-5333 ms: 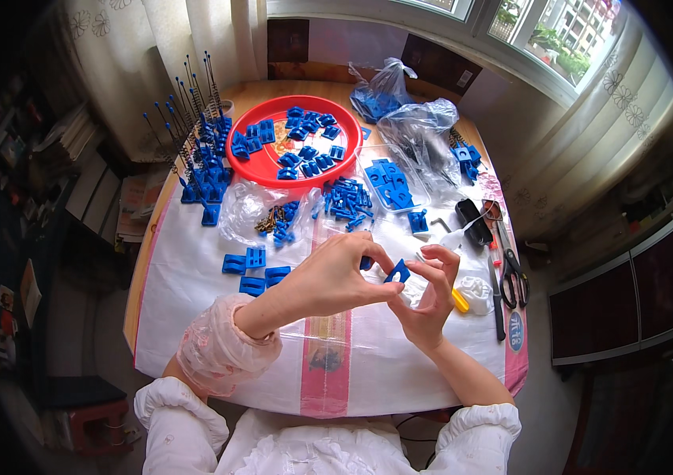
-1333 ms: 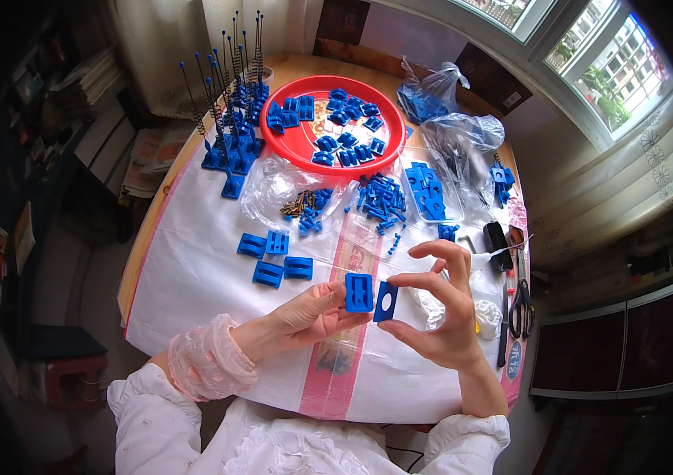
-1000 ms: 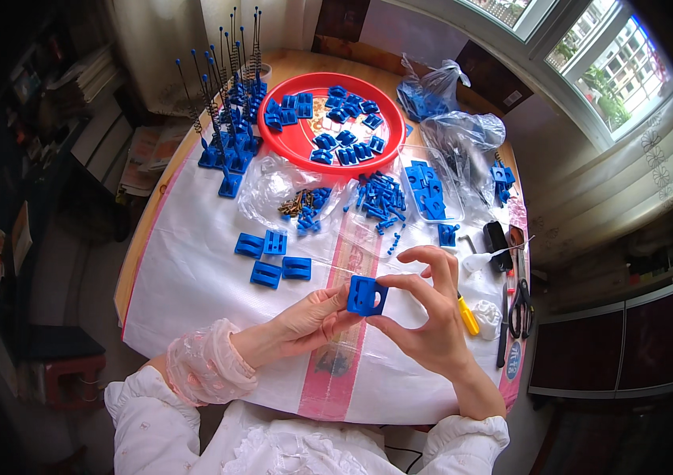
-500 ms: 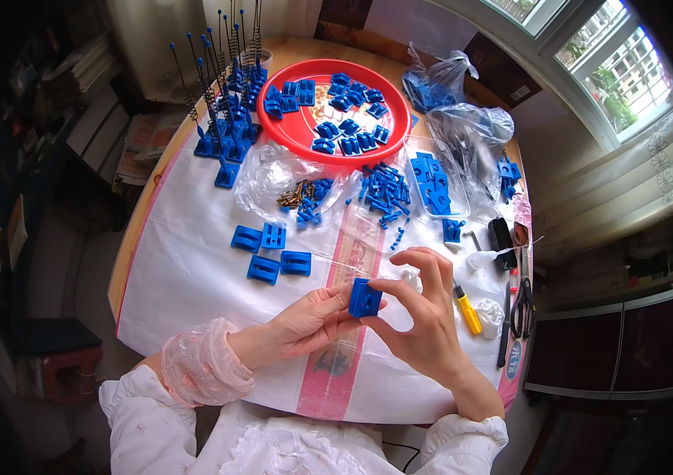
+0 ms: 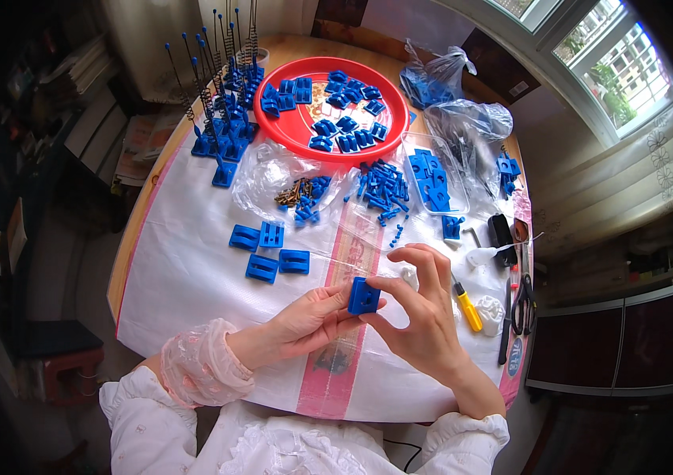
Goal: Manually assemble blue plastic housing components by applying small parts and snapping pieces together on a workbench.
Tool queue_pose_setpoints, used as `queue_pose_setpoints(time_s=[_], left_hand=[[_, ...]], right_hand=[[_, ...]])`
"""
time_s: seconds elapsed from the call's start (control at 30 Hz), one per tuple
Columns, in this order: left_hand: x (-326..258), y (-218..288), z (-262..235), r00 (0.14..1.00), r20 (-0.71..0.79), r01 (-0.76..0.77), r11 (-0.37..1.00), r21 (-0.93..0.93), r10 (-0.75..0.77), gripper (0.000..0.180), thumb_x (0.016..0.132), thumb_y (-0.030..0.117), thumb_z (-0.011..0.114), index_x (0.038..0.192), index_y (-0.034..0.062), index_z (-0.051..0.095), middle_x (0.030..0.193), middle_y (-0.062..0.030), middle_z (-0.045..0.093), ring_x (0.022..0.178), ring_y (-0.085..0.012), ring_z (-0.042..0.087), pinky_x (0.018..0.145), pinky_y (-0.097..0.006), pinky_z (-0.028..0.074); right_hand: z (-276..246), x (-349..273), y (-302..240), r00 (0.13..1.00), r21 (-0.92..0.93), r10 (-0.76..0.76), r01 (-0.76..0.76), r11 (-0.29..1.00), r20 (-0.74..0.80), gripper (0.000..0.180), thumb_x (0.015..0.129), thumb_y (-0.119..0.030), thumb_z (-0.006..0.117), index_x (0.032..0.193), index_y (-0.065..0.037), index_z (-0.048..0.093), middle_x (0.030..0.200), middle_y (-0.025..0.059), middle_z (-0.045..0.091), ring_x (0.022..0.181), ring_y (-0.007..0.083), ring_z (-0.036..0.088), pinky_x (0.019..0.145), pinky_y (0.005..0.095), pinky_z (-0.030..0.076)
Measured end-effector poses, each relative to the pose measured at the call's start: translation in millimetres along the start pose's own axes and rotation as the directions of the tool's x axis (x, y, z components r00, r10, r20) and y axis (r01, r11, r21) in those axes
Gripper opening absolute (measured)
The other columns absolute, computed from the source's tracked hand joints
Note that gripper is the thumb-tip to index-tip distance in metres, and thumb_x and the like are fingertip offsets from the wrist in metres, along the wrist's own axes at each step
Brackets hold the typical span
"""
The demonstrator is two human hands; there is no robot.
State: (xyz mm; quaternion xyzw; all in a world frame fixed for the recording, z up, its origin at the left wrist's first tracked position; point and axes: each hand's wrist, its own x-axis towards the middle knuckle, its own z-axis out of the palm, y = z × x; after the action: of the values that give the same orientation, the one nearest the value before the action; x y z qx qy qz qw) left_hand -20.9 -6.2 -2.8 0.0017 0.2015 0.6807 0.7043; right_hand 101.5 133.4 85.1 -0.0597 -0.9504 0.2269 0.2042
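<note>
A small blue plastic block (image 5: 363,296) is pinched between both my hands above the near part of the white table cover (image 5: 194,277). My left hand (image 5: 312,317) grips it from the left and below. The fingers of my right hand (image 5: 423,305) press on its right side and top. Several similar blue blocks (image 5: 269,249) lie on the cover just left of my hands. A red round tray (image 5: 277,119) at the far side holds several more blue pieces.
Blue bases with upright springs and rods (image 5: 221,103) stand at the far left. Clear bags with screws (image 5: 293,190) and blue pins (image 5: 384,190) lie mid-table. A yellow-handled screwdriver (image 5: 467,305), scissors (image 5: 522,297) and a black tool (image 5: 500,231) are at the right edge.
Two separate blue pieces, held one in each hand, have been brought together into one block held by both hands. My view has shifted slightly closer to the table.
</note>
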Motion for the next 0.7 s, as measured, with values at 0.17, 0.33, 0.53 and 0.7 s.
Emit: queue_pose_setpoints(time_s=[0.17,0.33,0.53,0.7], left_hand=[[-0.5,0.6,3.0,1.0,-0.005,-0.001,1.0,-0.009,0.001,0.033,0.102,0.014,0.051,0.132,0.0028,0.051,0.128,-0.0146,0.059,0.118,-0.0184,0.06,0.099,-0.027,0.053],[0.9,0.1,0.4,1.0,-0.006,0.001,1.0,-0.015,-0.001,0.033,0.101,0.014,0.051,0.132,0.0025,0.051,0.128,-0.0149,0.059,0.117,-0.0179,0.06,0.098,-0.026,0.054],[0.2,-0.1,1.2,1.0,-0.018,-0.002,1.0,0.005,0.002,0.033,0.101,0.013,0.052,0.132,0.0023,0.051,0.128,-0.0148,0.059,0.116,-0.0175,0.061,0.097,-0.025,0.054],[1.9,0.4,1.6,1.0,-0.024,0.008,1.0,0.011,-0.007,0.033,0.101,0.013,0.051,0.133,0.0021,0.05,0.129,-0.0148,0.059,0.117,-0.0178,0.06,0.097,-0.025,0.054]], right_hand=[[0.3,-0.3,0.1,1.0,0.005,-0.001,0.001,1.0,0.003,0.039,0.062,-0.008,0.081,0.099,-0.011,0.068,0.121,0.0106,0.052,0.123,0.0358,0.042,0.101,0.0477,0.036],[-0.4,0.1,0.4,1.0,-0.004,-0.005,0.005,1.0,0.005,0.039,0.063,-0.009,0.081,0.099,-0.011,0.068,0.121,0.0103,0.051,0.123,0.0353,0.042,0.101,0.0471,0.036],[-0.8,0.6,-0.7,1.0,-0.009,-0.012,0.012,1.0,0.016,0.039,0.063,-0.009,0.081,0.1,-0.012,0.068,0.121,0.01,0.051,0.123,0.0347,0.042,0.1,0.0465,0.037],[-0.9,0.0,2.7,1.0,-0.008,-0.012,0.012,1.0,0.011,0.04,0.063,-0.009,0.081,0.101,-0.011,0.069,0.121,0.0101,0.051,0.123,0.0345,0.042,0.099,0.0465,0.037]])
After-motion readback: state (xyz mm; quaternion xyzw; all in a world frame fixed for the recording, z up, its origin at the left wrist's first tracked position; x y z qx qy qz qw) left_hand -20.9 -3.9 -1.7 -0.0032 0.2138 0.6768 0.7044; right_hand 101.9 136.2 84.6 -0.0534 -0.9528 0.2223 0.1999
